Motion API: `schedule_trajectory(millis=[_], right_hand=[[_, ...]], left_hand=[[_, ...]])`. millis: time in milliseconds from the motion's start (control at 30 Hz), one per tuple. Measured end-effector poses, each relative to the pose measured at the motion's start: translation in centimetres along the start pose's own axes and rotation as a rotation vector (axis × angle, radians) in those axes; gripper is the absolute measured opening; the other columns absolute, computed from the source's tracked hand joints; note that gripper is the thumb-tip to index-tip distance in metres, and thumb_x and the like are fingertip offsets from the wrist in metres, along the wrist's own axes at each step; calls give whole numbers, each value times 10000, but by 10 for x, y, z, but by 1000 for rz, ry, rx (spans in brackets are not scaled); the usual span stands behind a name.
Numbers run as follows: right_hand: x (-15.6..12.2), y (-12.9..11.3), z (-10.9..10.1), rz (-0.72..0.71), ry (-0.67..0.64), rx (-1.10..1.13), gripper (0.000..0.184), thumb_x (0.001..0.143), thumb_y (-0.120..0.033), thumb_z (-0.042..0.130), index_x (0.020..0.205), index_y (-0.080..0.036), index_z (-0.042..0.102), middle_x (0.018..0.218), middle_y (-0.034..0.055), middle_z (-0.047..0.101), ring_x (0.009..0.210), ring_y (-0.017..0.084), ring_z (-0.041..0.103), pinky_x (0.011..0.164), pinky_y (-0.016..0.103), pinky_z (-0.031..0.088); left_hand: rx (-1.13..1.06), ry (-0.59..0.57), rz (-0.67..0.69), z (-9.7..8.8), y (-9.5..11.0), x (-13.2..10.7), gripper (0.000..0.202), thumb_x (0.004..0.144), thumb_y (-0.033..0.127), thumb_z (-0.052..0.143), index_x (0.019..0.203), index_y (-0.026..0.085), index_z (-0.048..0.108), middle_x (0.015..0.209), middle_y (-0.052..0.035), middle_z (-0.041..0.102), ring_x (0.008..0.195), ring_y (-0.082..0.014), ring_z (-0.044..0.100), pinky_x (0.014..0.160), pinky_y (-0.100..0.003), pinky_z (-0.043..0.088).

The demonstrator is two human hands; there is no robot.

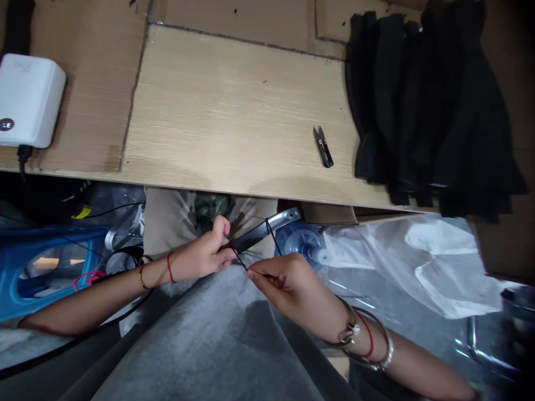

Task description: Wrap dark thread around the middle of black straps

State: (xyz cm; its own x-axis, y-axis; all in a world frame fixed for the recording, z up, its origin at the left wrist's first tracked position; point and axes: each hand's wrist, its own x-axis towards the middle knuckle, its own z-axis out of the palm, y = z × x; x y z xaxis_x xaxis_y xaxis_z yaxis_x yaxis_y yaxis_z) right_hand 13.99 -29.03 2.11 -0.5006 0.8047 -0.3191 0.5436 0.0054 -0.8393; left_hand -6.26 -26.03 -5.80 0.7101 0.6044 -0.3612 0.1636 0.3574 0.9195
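Left hand (203, 253): the fingers are curling closed, and they are gripping the black fabric strip (246, 240) near its end.
Right hand (288, 284): the thumb and first finger are pressing together, pinching a thin black thread (272, 236), just beside the left hand.
Thread and strip: the strip is lying between both hands, and the thread is crossing it.
Under the hands: a grey cloth (209, 345) is covering the lap.
Left of the left hand: a blue plastic object (50, 267) is lying low.
Right of the right hand: a white plastic sheet (409, 262) is spreading.
Past the hands: a wooden table (234, 111) is carrying thread snips (322, 146), a stack of black fabric pieces (422, 111) and a white plastic box (29, 100).
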Motion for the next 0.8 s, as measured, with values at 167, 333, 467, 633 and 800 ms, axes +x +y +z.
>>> schedule_trajectory(millis=[167, 333, 467, 633, 800], right_hand=[[-11, 11, 12, 119, 38, 101, 428, 959, -286, 470, 575, -203, 303, 542, -59, 238, 500, 82, 242, 465, 258, 180], [-16, 21, 24, 167, 46, 115, 431, 964, -318, 466, 581, -195, 310, 532, -56, 250, 510, 85, 251, 477, 253, 187], [-16, 22, 27, 168, 66, 57, 429, 960, -296, 464, 580, -191, 296, 515, -56, 256, 498, 83, 251, 483, 258, 188], [-13, 26, 26, 198, 77, -5, 425, 960, -317, 467, 574, -187, 347, 505, -56, 288, 486, 82, 276, 481, 253, 200], [-7, 35, 7, 226, 19, -99, 475, 977, -441, 442, 578, -184, 447, 493, -49, 372, 471, 87, 339, 483, 258, 219]], left_hand=[[-55, 2, -21, -1, 6, -2, 302, 925, 293, 489, 899, 267, 189, 646, 116, 472, 452, -41, 365, 409, -126, 293], [-174, 13, 19, 3, 7, -1, 322, 942, 320, 493, 879, 269, 182, 635, 123, 477, 435, -32, 367, 401, -113, 277], [-222, -1, 14, 5, 11, -1, 324, 954, 327, 488, 870, 269, 180, 632, 126, 483, 427, -24, 358, 393, -107, 256], [-224, -27, -18, 3, 17, -2, 333, 952, 321, 506, 871, 266, 187, 626, 136, 460, 448, -21, 355, 405, -102, 266], [-212, -116, -160, -2, 17, -8, 334, 945, 376, 510, 905, 265, 197, 640, 125, 476, 444, -26, 375, 396, -111, 269]])
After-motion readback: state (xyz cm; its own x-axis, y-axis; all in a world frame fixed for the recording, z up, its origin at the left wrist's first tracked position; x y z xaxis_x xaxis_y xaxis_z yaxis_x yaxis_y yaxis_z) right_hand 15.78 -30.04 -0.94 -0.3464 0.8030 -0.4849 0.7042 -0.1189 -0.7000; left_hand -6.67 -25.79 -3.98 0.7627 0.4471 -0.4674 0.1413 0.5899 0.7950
